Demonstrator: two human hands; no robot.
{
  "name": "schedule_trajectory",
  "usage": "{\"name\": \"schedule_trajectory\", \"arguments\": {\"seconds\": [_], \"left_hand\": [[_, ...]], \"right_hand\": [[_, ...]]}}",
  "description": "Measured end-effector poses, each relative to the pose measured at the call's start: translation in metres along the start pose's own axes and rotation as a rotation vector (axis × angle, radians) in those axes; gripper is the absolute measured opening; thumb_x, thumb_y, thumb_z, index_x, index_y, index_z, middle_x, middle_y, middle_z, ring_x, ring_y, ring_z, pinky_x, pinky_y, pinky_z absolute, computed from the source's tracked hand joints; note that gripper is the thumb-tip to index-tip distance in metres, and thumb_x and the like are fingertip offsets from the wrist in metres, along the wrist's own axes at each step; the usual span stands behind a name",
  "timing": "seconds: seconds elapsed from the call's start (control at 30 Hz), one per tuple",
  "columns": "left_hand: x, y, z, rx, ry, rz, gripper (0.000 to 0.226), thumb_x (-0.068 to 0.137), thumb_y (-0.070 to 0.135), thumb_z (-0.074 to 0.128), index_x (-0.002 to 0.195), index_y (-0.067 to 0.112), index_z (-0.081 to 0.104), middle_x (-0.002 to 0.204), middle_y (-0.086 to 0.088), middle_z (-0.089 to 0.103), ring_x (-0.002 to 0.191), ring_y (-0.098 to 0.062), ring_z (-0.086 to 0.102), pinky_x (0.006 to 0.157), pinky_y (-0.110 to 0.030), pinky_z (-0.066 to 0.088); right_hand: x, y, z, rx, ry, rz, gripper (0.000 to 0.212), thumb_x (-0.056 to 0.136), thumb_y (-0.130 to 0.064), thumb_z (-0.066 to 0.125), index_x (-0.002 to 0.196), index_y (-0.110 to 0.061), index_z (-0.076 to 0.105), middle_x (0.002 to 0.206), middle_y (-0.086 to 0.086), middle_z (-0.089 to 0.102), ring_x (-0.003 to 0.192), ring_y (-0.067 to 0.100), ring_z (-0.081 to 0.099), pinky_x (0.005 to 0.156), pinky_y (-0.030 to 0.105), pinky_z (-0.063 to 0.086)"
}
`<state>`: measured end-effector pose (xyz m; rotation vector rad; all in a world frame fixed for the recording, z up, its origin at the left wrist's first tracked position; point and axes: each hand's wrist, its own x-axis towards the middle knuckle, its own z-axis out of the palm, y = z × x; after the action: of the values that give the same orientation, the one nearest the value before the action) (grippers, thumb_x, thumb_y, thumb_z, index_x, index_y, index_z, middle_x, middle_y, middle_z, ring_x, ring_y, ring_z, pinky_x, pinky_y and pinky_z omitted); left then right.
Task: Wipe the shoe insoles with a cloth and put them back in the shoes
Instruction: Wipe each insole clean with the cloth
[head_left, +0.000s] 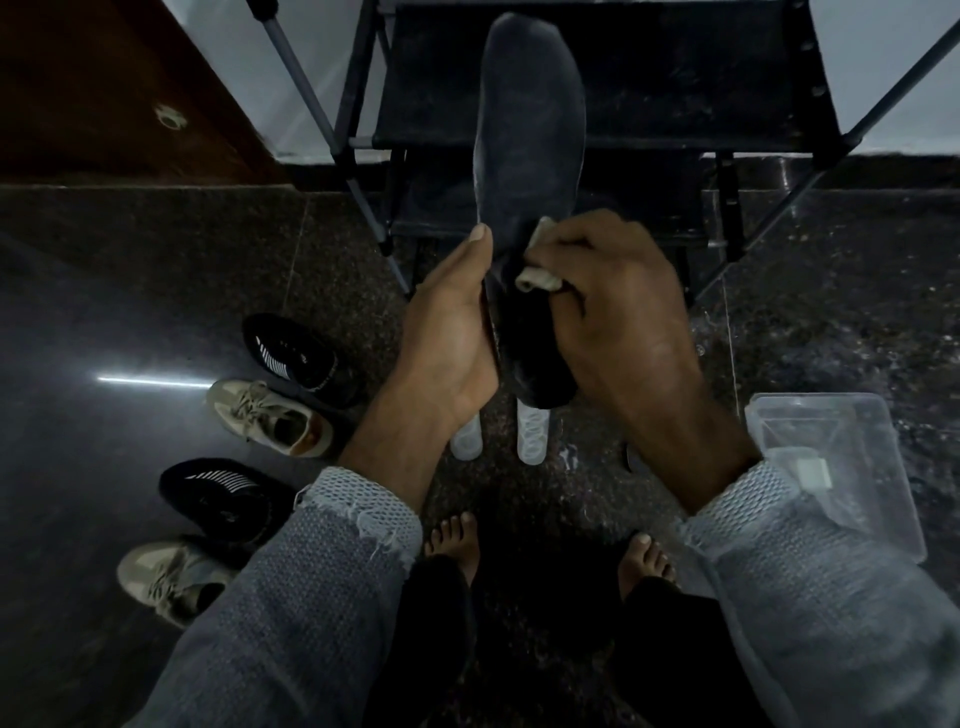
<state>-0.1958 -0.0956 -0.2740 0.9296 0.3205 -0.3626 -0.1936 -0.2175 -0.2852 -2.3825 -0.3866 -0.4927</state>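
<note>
1. Dark speckled floor (831, 291); black folding rack (649, 104) stands at its far side, just behind the raised insole.
2. Left of the insole, on the floor: four shoes in a column, black shoe (301, 358), beige shoe (270, 418), second black shoe (223, 496), second beige shoe (171, 579).
3. Right of the insole: clear plastic box (841, 467) on the floor.
4. Below the insole: two pale translucent insoles (532, 434) on the floor, partly hidden by the arms.
5. Insole (530, 130): dark grey, long, dusty-looking, held upright, toe end up.
6. Left hand (447, 332) grips its lower left edge, thumb along the edge.
7. Right hand (618, 301) is curled on a pale cloth (540, 278), pressing it against the insole's lower part.
</note>
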Motion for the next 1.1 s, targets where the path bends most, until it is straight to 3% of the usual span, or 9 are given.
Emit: {"name": "schedule_trajectory", "arguments": {"seconds": [0.13, 0.3, 0.4, 0.53, 0.63, 0.77, 0.97, 1.1], "left_hand": [[0.001, -0.002, 0.001, -0.001, -0.012, 0.004, 0.046, 0.106, 0.031, 0.032, 0.136, 0.001, 0.051, 0.134, -0.020, 0.058, 0.123, -0.032, 0.058, 0.104, -0.040, 0.047], [0.000, 0.000, -0.001, -0.025, 0.008, -0.007, 0.044, 0.106, 0.030, 0.034, 0.133, 0.000, 0.052, 0.129, -0.020, 0.058, 0.112, -0.027, 0.062, 0.095, -0.034, 0.053], [0.000, -0.001, 0.001, -0.012, -0.009, 0.000, 0.045, 0.106, 0.030, 0.032, 0.134, 0.001, 0.051, 0.131, -0.020, 0.058, 0.117, -0.028, 0.060, 0.101, -0.036, 0.050], [-0.001, -0.003, 0.004, 0.037, -0.026, 0.006, 0.043, 0.106, 0.029, 0.032, 0.131, 0.002, 0.054, 0.126, -0.018, 0.062, 0.113, -0.028, 0.061, 0.097, -0.037, 0.051], [0.000, -0.006, 0.004, 0.065, -0.036, 0.017, 0.040, 0.106, 0.028, 0.033, 0.126, 0.005, 0.058, 0.126, -0.017, 0.063, 0.118, -0.028, 0.061, 0.101, -0.038, 0.050], [-0.001, -0.007, 0.004, 0.045, -0.033, 0.028, 0.042, 0.106, 0.025, 0.030, 0.134, 0.000, 0.050, 0.136, -0.024, 0.054, 0.127, -0.033, 0.053, 0.110, -0.042, 0.041], [0.001, -0.010, 0.006, 0.111, -0.017, 0.037, 0.044, 0.106, 0.025, 0.032, 0.138, -0.001, 0.046, 0.137, -0.023, 0.053, 0.128, -0.035, 0.051, 0.109, -0.044, 0.042], [0.001, -0.010, 0.008, 0.083, -0.008, 0.041, 0.043, 0.106, 0.024, 0.030, 0.139, 0.002, 0.046, 0.134, -0.019, 0.056, 0.127, -0.030, 0.054, 0.110, -0.041, 0.042]], "right_hand": [[0.002, 0.008, -0.004, -0.001, 0.024, 0.070, 0.025, 0.080, 0.003, 0.056, 0.098, 0.000, 0.073, 0.102, 0.014, 0.067, 0.090, 0.031, 0.062, 0.078, 0.030, 0.049], [-0.001, -0.014, 0.005, 0.051, -0.011, -0.060, 0.030, 0.084, -0.008, 0.047, 0.094, 0.001, 0.074, 0.097, 0.013, 0.068, 0.083, 0.030, 0.061, 0.074, 0.022, 0.041], [0.000, -0.006, 0.002, 0.048, -0.011, -0.007, 0.028, 0.085, -0.007, 0.049, 0.098, -0.001, 0.073, 0.102, 0.012, 0.067, 0.089, 0.030, 0.061, 0.077, 0.022, 0.042], [0.004, 0.013, -0.008, 0.088, 0.041, 0.156, 0.020, 0.089, -0.004, 0.058, 0.103, -0.002, 0.072, 0.106, 0.010, 0.065, 0.098, 0.024, 0.061, 0.084, 0.029, 0.051], [0.005, 0.010, -0.007, 0.053, 0.063, 0.125, 0.021, 0.089, -0.001, 0.057, 0.104, -0.001, 0.071, 0.108, 0.011, 0.065, 0.098, 0.026, 0.061, 0.083, 0.034, 0.052], [0.003, -0.004, -0.003, 0.011, 0.026, -0.021, 0.032, 0.089, -0.011, 0.045, 0.103, 0.000, 0.072, 0.104, 0.013, 0.066, 0.091, 0.030, 0.060, 0.076, 0.024, 0.044], [0.007, 0.019, -0.012, 0.002, 0.070, 0.132, 0.022, 0.089, 0.000, 0.056, 0.104, -0.001, 0.072, 0.107, 0.011, 0.066, 0.098, 0.027, 0.060, 0.082, 0.025, 0.048], [0.004, -0.002, -0.006, 0.017, 0.057, 0.014, 0.027, 0.090, -0.009, 0.049, 0.100, -0.001, 0.072, 0.103, 0.011, 0.067, 0.091, 0.027, 0.059, 0.077, 0.018, 0.040]]}}
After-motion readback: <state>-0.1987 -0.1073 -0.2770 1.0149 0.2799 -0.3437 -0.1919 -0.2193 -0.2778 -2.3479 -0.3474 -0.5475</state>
